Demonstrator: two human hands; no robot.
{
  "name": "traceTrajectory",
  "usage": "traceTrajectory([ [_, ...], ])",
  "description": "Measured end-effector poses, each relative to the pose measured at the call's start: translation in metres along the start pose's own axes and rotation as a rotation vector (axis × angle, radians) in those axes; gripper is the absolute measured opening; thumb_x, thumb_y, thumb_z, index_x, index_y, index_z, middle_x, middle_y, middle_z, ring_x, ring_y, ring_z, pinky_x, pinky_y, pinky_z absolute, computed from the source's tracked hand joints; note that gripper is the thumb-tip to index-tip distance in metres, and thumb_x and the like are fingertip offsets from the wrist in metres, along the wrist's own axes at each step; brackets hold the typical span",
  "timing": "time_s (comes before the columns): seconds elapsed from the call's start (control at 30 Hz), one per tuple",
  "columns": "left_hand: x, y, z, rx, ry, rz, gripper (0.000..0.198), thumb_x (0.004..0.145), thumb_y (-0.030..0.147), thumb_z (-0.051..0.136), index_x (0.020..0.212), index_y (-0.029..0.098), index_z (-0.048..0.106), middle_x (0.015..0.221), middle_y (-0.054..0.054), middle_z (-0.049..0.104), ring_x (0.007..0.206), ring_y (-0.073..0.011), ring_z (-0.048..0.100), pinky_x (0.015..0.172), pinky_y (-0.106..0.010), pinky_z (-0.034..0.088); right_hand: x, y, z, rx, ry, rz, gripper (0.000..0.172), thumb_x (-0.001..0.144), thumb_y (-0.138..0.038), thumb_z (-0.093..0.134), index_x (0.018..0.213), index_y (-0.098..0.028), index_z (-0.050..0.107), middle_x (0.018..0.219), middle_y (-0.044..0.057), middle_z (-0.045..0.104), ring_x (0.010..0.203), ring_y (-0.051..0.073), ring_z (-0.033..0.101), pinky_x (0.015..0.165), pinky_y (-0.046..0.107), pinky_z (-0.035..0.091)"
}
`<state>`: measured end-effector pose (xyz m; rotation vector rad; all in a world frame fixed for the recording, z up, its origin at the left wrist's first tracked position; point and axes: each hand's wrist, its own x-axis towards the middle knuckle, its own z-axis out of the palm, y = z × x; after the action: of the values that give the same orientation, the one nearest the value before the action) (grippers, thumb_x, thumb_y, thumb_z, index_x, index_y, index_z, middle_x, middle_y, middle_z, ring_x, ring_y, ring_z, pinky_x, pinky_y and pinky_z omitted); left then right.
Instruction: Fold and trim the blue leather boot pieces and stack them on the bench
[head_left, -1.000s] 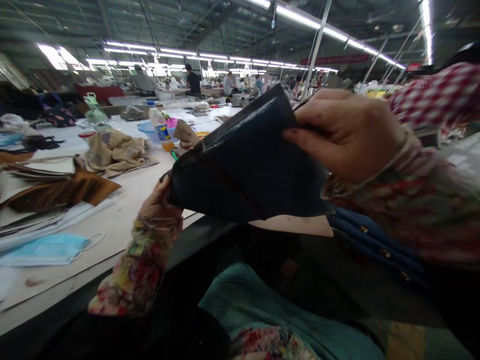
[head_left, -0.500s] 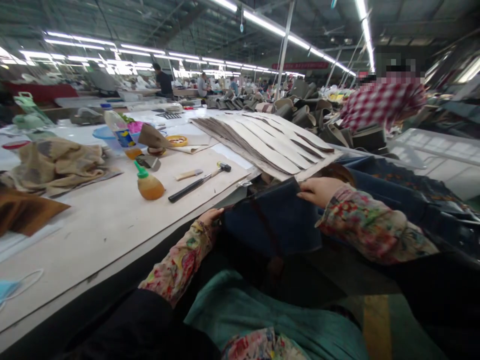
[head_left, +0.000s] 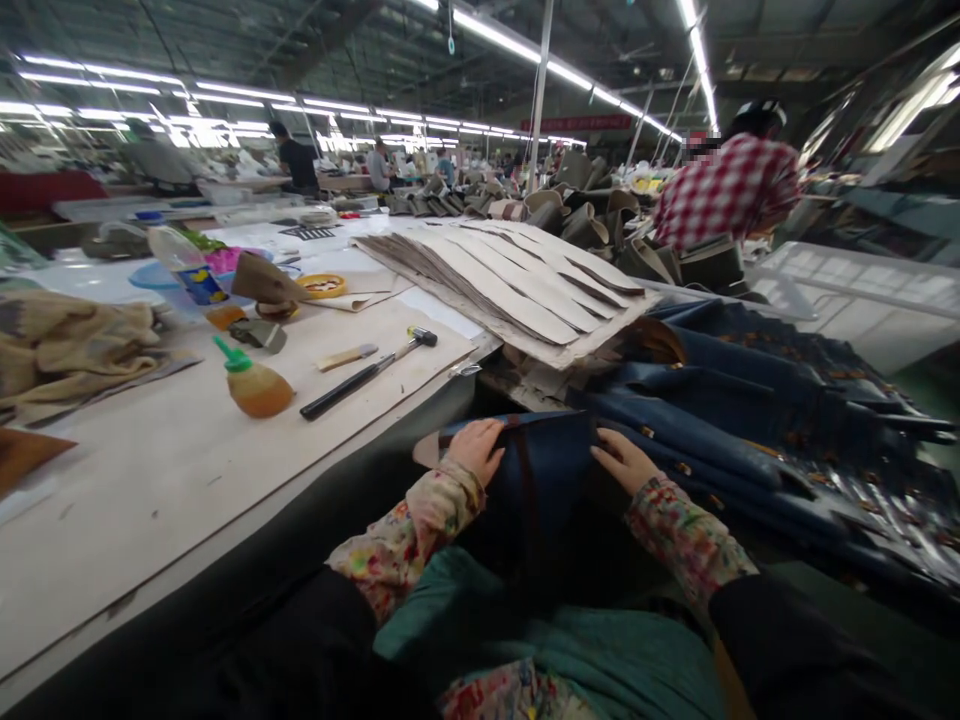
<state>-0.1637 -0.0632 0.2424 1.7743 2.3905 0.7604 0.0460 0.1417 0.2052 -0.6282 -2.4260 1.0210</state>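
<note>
A dark blue leather-like panel (head_left: 555, 465) with a narrow brown strip down it stands over my lap, below the table edge. My left hand (head_left: 477, 448) is closed over its upper left edge, the fingers bent across the top. A pale flap (head_left: 427, 450) sticks out beside that hand. By the panel's right edge, my right hand (head_left: 627, 462) has its fingers reaching left and a little apart; whether they touch the edge is hard to make out. The lower part of the panel is lost in shadow over the green apron (head_left: 555, 640).
On the table (head_left: 187, 500) lie a hammer (head_left: 367, 378), a flat stick (head_left: 346, 357), a green-tipped glue bottle (head_left: 256, 385) and a plastic bottle (head_left: 187, 265). Pale strips (head_left: 502, 275) are stacked ahead. Blue pieces (head_left: 720, 400) pile up at right. A person in a checked shirt (head_left: 724, 195) stands beyond.
The panel has come lower and its top tilts away. My left hand has moved right onto its top edge. My right hand has come down from the upper corner, its fingers loosened. The view has shifted right.
</note>
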Motion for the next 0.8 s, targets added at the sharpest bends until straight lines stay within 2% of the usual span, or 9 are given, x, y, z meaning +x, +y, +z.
traceTrajectory([
  [0.13, 0.0, 0.018, 0.017, 0.128, 0.028, 0.013, 0.042, 0.082, 0.024, 0.036, 0.12, 0.011, 0.046, 0.12, -0.008, 0.043, 0.108, -0.0237, 0.034, 0.094, -0.038, 0.029, -0.013, 0.01, 0.005, 0.213, 0.004, 0.093, 0.046, 0.076, -0.045, 0.046, 0.113, -0.018, 0.044, 0.118, 0.007, 0.046, 0.103, 0.019, 0.049, 0.093, 0.034, 0.039],
  [0.2, -0.002, 0.02, 0.019, 0.197, 0.019, 0.03, 0.042, 0.084, 0.024, 0.031, 0.121, 0.011, 0.045, 0.117, -0.008, 0.044, 0.105, -0.0222, 0.036, 0.093, -0.036, 0.031, -0.015, 0.008, -0.001, 0.231, -0.023, 0.154, 0.052, 0.074, -0.047, 0.048, 0.116, -0.016, 0.043, 0.115, 0.008, 0.048, 0.089, 0.019, 0.055, 0.085, 0.034, 0.045],
  [0.27, -0.003, 0.02, 0.019, 0.225, -0.003, 0.043, 0.043, 0.085, 0.025, 0.029, 0.121, 0.01, 0.045, 0.114, -0.009, 0.046, 0.102, -0.0218, 0.037, 0.093, -0.035, 0.032, -0.014, -0.001, -0.011, 0.122, 0.039, 0.175, 0.052, 0.075, -0.047, 0.046, 0.114, -0.013, 0.044, 0.108, 0.01, 0.052, 0.07, 0.016, 0.056, 0.073, 0.034, 0.048],
  [0.33, -0.004, 0.019, 0.019, 0.239, -0.017, 0.054, 0.043, 0.085, 0.026, 0.029, 0.12, 0.008, 0.046, 0.11, -0.01, 0.048, 0.098, -0.0223, 0.037, 0.091, -0.035, 0.033, -0.01, -0.019, -0.019, -0.092, 0.191, 0.07, 0.046, 0.078, -0.043, 0.043, 0.111, -0.011, 0.049, 0.1, 0.011, 0.054, 0.064, 0.014, 0.053, 0.071, 0.033, 0.046],
  [0.43, -0.004, 0.02, 0.018, 0.268, -0.04, 0.079, 0.044, 0.084, 0.027, 0.03, 0.119, 0.006, 0.047, 0.102, -0.011, 0.049, 0.092, -0.0223, 0.038, 0.088, -0.035, 0.035, 0.0, -0.054, -0.016, -0.399, 0.305, -0.236, 0.033, 0.082, -0.031, 0.041, 0.106, -0.012, 0.054, 0.099, 0.009, 0.054, 0.085, 0.018, 0.051, 0.083, 0.034, 0.04],
  [0.5, -0.005, 0.021, 0.018, 0.288, -0.047, 0.091, 0.045, 0.084, 0.028, 0.03, 0.119, 0.004, 0.045, 0.101, -0.012, 0.049, 0.09, -0.0222, 0.037, 0.087, -0.036, 0.036, 0.008, -0.076, -0.002, -0.509, 0.215, -0.403, 0.031, 0.083, -0.026, 0.041, 0.108, -0.014, 0.054, 0.102, 0.007, 0.054, 0.096, 0.019, 0.047, 0.088, 0.034, 0.036],
  [0.6, -0.008, 0.021, 0.018, 0.309, -0.047, 0.084, 0.046, 0.085, 0.028, 0.028, 0.121, 0.003, 0.043, 0.102, -0.012, 0.048, 0.091, -0.0223, 0.036, 0.087, -0.036, 0.036, 0.021, -0.096, 0.027, -0.581, 0.057, -0.513, 0.032, 0.081, -0.021, 0.042, 0.111, -0.016, 0.053, 0.108, 0.007, 0.052, 0.101, 0.02, 0.044, 0.088, 0.034, 0.035],
  [0.7, -0.01, 0.019, 0.018, 0.317, -0.045, 0.074, 0.046, 0.085, 0.028, 0.028, 0.121, 0.004, 0.043, 0.104, -0.011, 0.048, 0.092, -0.0215, 0.036, 0.088, -0.035, 0.036, 0.033, -0.098, 0.047, -0.621, -0.053, -0.544, 0.03, 0.079, -0.017, 0.045, 0.107, -0.015, 0.056, 0.104, 0.007, 0.054, 0.096, 0.02, 0.046, 0.085, 0.035, 0.037],
  [0.8, -0.011, 0.019, 0.018, 0.31, -0.039, 0.074, 0.045, 0.085, 0.028, 0.028, 0.121, 0.005, 0.043, 0.106, -0.01, 0.047, 0.094, -0.0206, 0.036, 0.09, -0.033, 0.036, 0.036, -0.089, 0.053, -0.617, -0.109, -0.599, 0.029, 0.08, -0.016, 0.042, 0.104, -0.013, 0.058, 0.097, 0.007, 0.056, 0.089, 0.019, 0.048, 0.082, 0.033, 0.039],
])
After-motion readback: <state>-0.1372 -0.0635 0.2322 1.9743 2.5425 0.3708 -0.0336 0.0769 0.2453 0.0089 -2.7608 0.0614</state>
